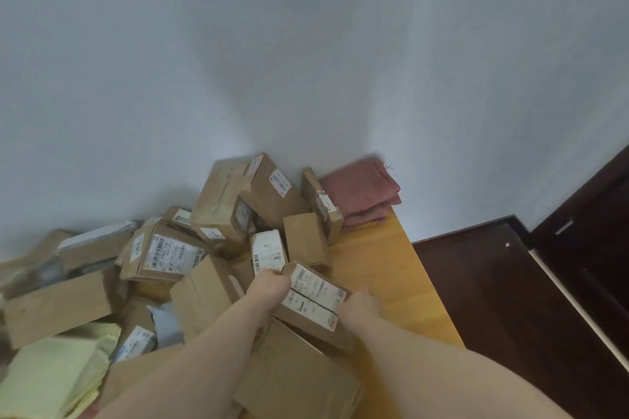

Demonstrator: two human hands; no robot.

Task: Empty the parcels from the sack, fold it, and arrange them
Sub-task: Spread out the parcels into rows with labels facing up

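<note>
Together we hold one labelled cardboard parcel (313, 299) over the near part of the wooden bench (384, 269), our left hand (269, 284) curled round its left end and our right hand (359, 304) gripping its right end, fingers wrapped under so that we cannot see their tips. This parcel sits tilted, its white label facing up, just above a plain brown box (296, 374) at the bench's near edge. Behind and to the left a loose heap of parcels (190, 248) covers most of the bench, several leaning on one another up against the wall (306, 44) along the far edge. At the far right corner lies a folded pink sack (366, 192), touching a slim upright parcel (323, 204) beside it. Near the left edge we see pale yellow-green soft packages (58, 374), somewhat blurred. Dark floor (493, 299) shows past the bench's right edge.
</note>
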